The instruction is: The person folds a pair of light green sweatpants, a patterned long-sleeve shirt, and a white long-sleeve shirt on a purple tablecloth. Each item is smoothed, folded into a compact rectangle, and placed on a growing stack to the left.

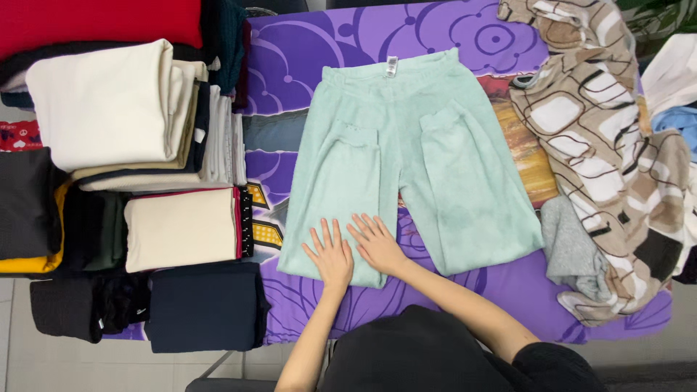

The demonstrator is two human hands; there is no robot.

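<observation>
Far left: stacks of folded cream, black and navy cloth (138, 174), outer pieces cut off by frame edge, lower layers hidden. Purple patterned counter cover (465, 43) bare only in narrow strips. Centre: mint-green fleece trousers (414, 160) spread flat, waistband far, legs toward person. Left hand (332, 254), right hand (377, 243) side by side, flat on left leg's hem, fingers spread, gripping nothing. Right: rumpled brown-and-cream patterned blanket (602, 138) heaped, crowding trousers' right leg; grey cloth (570, 247) partly buried beneath.
</observation>
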